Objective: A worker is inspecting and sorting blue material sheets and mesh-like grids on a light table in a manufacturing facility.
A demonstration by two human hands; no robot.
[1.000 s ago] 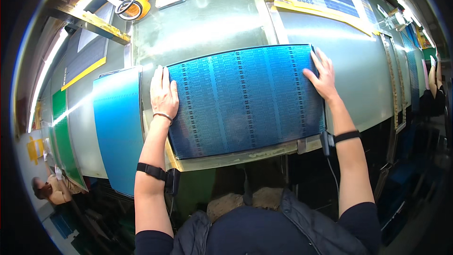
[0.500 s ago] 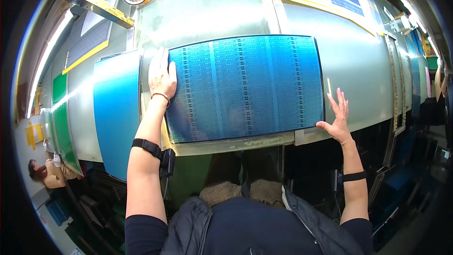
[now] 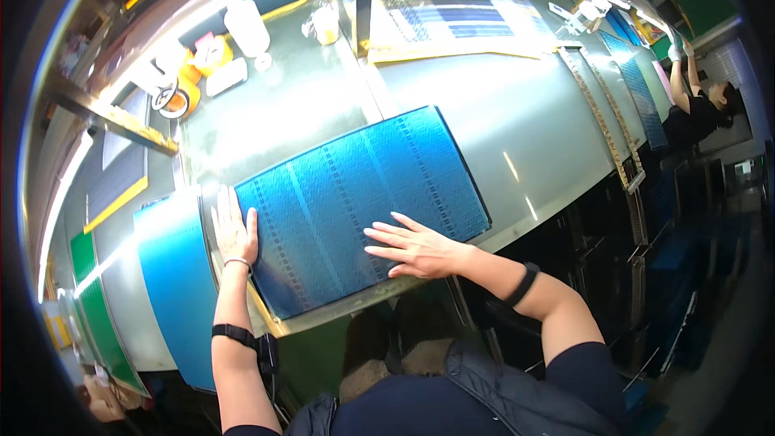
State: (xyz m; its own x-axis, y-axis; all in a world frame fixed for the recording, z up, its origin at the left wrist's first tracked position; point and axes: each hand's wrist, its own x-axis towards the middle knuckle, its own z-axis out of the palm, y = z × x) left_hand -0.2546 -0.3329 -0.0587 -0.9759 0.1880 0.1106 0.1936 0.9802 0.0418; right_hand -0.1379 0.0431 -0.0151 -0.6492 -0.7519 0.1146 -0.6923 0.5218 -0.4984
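A large blue rectangular panel [image 3: 323, 202], patterned like a sheet of circuit boards with dark dotted lines across it, lies flat on the worktable in front of me. Along its left edge rests my left hand [image 3: 235, 232], fingers straight and pointing away from me, thumb on the panel's border. My right hand [image 3: 421, 250] reaches over the panel's front part, palm down with the fingers spread and pointing left. Whether its fingertips touch the surface or hover just above, I cannot tell. Neither hand grips anything.
A second blue panel [image 3: 173, 274] lies to the left, with a green panel [image 3: 101, 299] beyond it. Orange tape rolls [image 3: 182, 97] and a white bottle [image 3: 247, 28] stand at the back. A yellow-edged sheet [image 3: 452, 20] lies behind. Another person [image 3: 704, 113] works at far right.
My right hand has moved from beside the panel's right edge to over its front part. My left hand stays at the left edge. The view has turned rightward.
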